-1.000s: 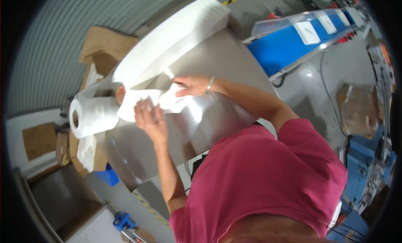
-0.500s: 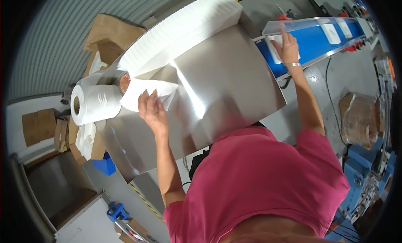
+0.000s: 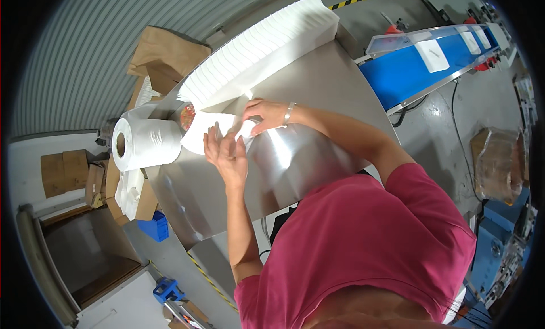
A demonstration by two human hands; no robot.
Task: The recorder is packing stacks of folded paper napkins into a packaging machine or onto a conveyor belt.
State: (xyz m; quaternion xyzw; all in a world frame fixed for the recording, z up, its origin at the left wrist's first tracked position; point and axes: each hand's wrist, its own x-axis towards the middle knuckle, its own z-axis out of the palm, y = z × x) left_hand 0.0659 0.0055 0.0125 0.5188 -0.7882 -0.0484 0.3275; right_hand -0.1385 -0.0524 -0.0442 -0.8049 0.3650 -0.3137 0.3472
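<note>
A white folded sheet (image 3: 196, 137) lies at the left of the steel table (image 3: 318, 85). My left hand (image 3: 226, 156) rests over its near side, fingers spread apart and touching it. From the right, my right hand (image 3: 265, 112) reaches across the table, its fingers curled onto the sheet's raised right end. Whether anything lies inside the fold is hidden. Behind both hands stands a long row of upright white sheets (image 3: 264, 51). A reddish round thing (image 3: 187, 117), too small to name, shows between that row and the sheet.
A big white roll (image 3: 153, 144) sits at the table's left end, above an open cardboard box (image 3: 146, 201). Off the right edge runs a blue conveyor belt (image 3: 392, 79), carrying several flat white packets (image 3: 432, 55). A brown paper-lined carton (image 3: 164, 54) stands behind.
My right hand has left the packet on the conveyor and come over to the white sheet. The packets have moved along the belt, away from the table. My left hand's fingers have spread.
</note>
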